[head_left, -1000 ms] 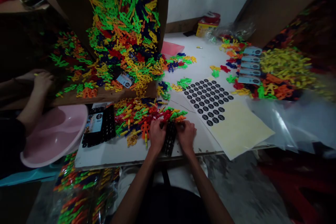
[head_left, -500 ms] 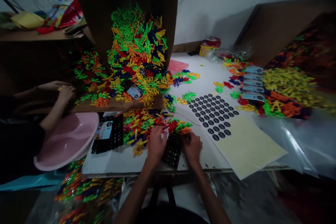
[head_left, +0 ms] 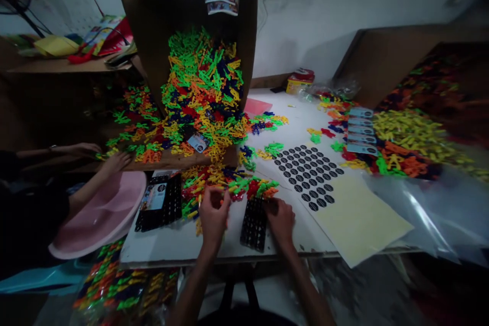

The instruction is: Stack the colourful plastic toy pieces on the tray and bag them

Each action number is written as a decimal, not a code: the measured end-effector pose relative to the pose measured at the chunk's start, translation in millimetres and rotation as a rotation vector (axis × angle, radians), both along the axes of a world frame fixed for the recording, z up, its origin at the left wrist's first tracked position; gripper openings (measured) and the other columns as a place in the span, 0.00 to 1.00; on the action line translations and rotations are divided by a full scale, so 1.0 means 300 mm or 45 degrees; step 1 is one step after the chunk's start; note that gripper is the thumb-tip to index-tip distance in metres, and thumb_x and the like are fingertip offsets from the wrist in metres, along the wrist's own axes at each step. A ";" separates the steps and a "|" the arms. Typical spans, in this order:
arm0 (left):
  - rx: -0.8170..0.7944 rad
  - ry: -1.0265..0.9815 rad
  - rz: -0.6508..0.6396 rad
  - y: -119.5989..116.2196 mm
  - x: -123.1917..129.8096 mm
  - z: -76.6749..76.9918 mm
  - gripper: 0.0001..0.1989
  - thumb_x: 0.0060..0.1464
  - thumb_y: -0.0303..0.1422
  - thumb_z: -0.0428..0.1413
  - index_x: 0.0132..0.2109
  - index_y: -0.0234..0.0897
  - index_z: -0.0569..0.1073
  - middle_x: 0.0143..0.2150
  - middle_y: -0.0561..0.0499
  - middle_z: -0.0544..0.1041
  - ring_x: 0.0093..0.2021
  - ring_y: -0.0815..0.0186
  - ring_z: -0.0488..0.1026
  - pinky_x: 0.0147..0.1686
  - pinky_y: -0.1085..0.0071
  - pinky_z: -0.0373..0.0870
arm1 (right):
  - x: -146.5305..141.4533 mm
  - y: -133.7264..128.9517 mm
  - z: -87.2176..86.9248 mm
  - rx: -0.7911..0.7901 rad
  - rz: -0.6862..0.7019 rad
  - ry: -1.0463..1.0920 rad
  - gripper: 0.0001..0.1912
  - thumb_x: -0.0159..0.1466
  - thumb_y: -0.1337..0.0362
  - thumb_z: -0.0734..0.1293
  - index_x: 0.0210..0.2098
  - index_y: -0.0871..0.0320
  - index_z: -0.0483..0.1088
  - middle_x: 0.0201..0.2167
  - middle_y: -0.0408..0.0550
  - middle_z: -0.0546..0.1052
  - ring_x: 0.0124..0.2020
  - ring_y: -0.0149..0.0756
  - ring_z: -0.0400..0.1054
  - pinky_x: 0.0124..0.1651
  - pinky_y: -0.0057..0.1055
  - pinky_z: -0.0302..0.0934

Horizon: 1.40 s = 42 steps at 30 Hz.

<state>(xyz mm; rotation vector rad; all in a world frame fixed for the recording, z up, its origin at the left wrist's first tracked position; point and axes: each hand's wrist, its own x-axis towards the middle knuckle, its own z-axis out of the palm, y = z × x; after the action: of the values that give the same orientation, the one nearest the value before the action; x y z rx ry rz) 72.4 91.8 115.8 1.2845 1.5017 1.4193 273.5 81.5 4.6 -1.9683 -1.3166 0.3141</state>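
Observation:
My left hand (head_left: 214,216) is over the near edge of a pile of small colourful plastic toy figures (head_left: 191,196), its fingers curled in a pinch. Bits of orange show between and beside the fingers, so it seems to hold small figures, partly hidden. To its right a black plastic tray (head_left: 253,226) with rows of small pockets lies on the white table. Several green, yellow, red and orange figures (head_left: 263,187) sit at the tray's far end. My right hand (head_left: 281,220) closes its fingers on the tray's upper right edge.
More black trays with a card (head_left: 160,201) lie left. A large box (head_left: 246,46) spills figures behind. On the right are a sticker sheet (head_left: 309,173), blue cards (head_left: 361,132) and a clear plastic bag (head_left: 424,209). A co-worker's hands (head_left: 114,162) work above a pink basin (head_left: 110,214).
My left hand has moved left from the tray to the pile, fingers now pinched. The right hand stays at the tray's edge. The view has tilted up slightly.

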 end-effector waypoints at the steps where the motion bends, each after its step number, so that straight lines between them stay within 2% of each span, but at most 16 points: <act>1: -0.114 -0.217 -0.077 -0.045 0.012 -0.028 0.14 0.54 0.44 0.61 0.35 0.38 0.69 0.31 0.52 0.77 0.32 0.65 0.75 0.30 0.73 0.68 | -0.004 -0.002 0.004 -0.004 0.003 -0.007 0.29 0.64 0.40 0.58 0.43 0.57 0.75 0.41 0.56 0.79 0.46 0.51 0.67 0.48 0.42 0.54; 4: -0.417 -0.694 -0.302 -0.143 0.062 -0.111 0.21 0.43 0.44 0.69 0.38 0.37 0.72 0.36 0.47 0.81 0.40 0.60 0.79 0.34 0.71 0.71 | -0.013 -0.005 0.012 -0.011 0.016 -0.027 0.29 0.65 0.40 0.57 0.44 0.58 0.75 0.43 0.56 0.79 0.46 0.50 0.65 0.49 0.42 0.54; 7: -0.546 -0.775 -0.410 -0.167 0.106 -0.155 0.26 0.37 0.42 0.72 0.43 0.36 0.76 0.40 0.46 0.83 0.44 0.58 0.80 0.43 0.67 0.73 | -0.017 -0.006 0.015 -0.014 0.017 -0.051 0.28 0.66 0.42 0.57 0.44 0.58 0.74 0.42 0.56 0.78 0.46 0.49 0.65 0.49 0.41 0.54; 10: -0.475 -0.609 -0.478 -0.126 0.122 -0.168 0.23 0.38 0.43 0.71 0.39 0.34 0.79 0.39 0.46 0.83 0.42 0.59 0.79 0.45 0.66 0.72 | -0.019 -0.006 0.015 -0.028 0.012 -0.079 0.26 0.67 0.43 0.58 0.45 0.58 0.74 0.43 0.56 0.78 0.46 0.48 0.64 0.48 0.40 0.53; 14: -0.341 -0.335 -0.481 -0.052 0.118 -0.192 0.18 0.42 0.43 0.69 0.35 0.35 0.77 0.34 0.51 0.79 0.34 0.66 0.75 0.35 0.72 0.70 | -0.023 -0.010 0.016 -0.038 -0.002 -0.080 0.24 0.67 0.44 0.59 0.45 0.57 0.73 0.42 0.54 0.78 0.46 0.47 0.64 0.48 0.40 0.53; 16: -0.311 -0.200 -0.435 -0.034 0.119 -0.208 0.17 0.43 0.43 0.68 0.35 0.35 0.76 0.30 0.54 0.77 0.29 0.69 0.72 0.30 0.75 0.67 | -0.025 -0.012 0.018 -0.032 0.006 -0.067 0.23 0.67 0.45 0.59 0.45 0.56 0.73 0.43 0.53 0.78 0.46 0.47 0.64 0.48 0.39 0.52; 18: -0.314 -0.086 -0.379 -0.029 0.122 -0.222 0.18 0.44 0.43 0.67 0.38 0.36 0.75 0.28 0.55 0.76 0.27 0.69 0.71 0.29 0.75 0.66 | -0.026 -0.015 0.022 -0.033 0.019 -0.059 0.23 0.67 0.45 0.59 0.45 0.56 0.73 0.43 0.52 0.78 0.47 0.47 0.64 0.49 0.39 0.52; 21: -0.246 0.036 -0.367 -0.038 0.127 -0.229 0.14 0.50 0.41 0.64 0.39 0.37 0.77 0.33 0.51 0.79 0.34 0.64 0.75 0.36 0.70 0.71 | -0.031 -0.021 0.028 -0.039 0.020 -0.053 0.22 0.68 0.46 0.59 0.45 0.56 0.73 0.44 0.52 0.77 0.47 0.47 0.63 0.50 0.40 0.52; 24: -0.014 0.160 -0.433 -0.053 0.131 -0.220 0.07 0.54 0.34 0.60 0.40 0.38 0.78 0.42 0.47 0.81 0.44 0.61 0.77 0.46 0.67 0.71 | -0.046 -0.038 0.036 -0.035 0.019 -0.033 0.22 0.68 0.47 0.59 0.46 0.57 0.72 0.45 0.53 0.77 0.48 0.47 0.62 0.51 0.40 0.52; 26: 0.061 0.269 -0.415 -0.062 0.137 -0.214 0.07 0.55 0.30 0.57 0.41 0.38 0.78 0.42 0.47 0.81 0.44 0.61 0.77 0.46 0.67 0.71 | -0.062 -0.054 0.040 -0.014 0.020 -0.025 0.21 0.68 0.48 0.60 0.48 0.57 0.70 0.47 0.54 0.77 0.50 0.47 0.62 0.52 0.40 0.52; 31: 0.044 0.571 -0.322 -0.071 0.164 -0.222 0.08 0.59 0.27 0.54 0.43 0.39 0.77 0.42 0.47 0.81 0.43 0.61 0.77 0.44 0.68 0.70 | -0.093 -0.092 0.042 0.017 0.015 -0.085 0.19 0.68 0.51 0.60 0.49 0.56 0.68 0.50 0.54 0.75 0.52 0.47 0.61 0.53 0.40 0.54; 36: -0.122 0.913 -0.305 -0.051 0.184 -0.212 0.07 0.62 0.34 0.56 0.40 0.40 0.79 0.38 0.45 0.81 0.37 0.60 0.77 0.36 0.70 0.65 | -0.091 -0.097 0.028 0.019 0.039 -0.134 0.19 0.68 0.52 0.60 0.52 0.57 0.66 0.49 0.54 0.75 0.52 0.47 0.61 0.53 0.41 0.55; 39: -0.205 0.949 -0.241 -0.042 0.190 -0.195 0.11 0.62 0.41 0.56 0.39 0.40 0.80 0.37 0.45 0.82 0.36 0.59 0.76 0.35 0.70 0.63 | -0.091 -0.094 0.016 0.008 0.035 -0.086 0.20 0.67 0.51 0.61 0.52 0.56 0.66 0.50 0.55 0.74 0.53 0.49 0.61 0.55 0.43 0.55; 42: -0.146 0.916 -0.216 -0.043 0.191 -0.193 0.12 0.63 0.41 0.56 0.43 0.40 0.80 0.42 0.44 0.82 0.39 0.59 0.77 0.37 0.70 0.64 | -0.091 -0.095 0.025 0.086 -0.009 0.041 0.22 0.66 0.50 0.62 0.54 0.56 0.65 0.50 0.56 0.73 0.52 0.49 0.63 0.55 0.45 0.57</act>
<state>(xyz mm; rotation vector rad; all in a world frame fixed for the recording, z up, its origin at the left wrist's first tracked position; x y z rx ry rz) 129.6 79.0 57.8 1.9135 1.8253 0.7695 246.3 52.9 12.0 -1.9036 -1.2834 0.2925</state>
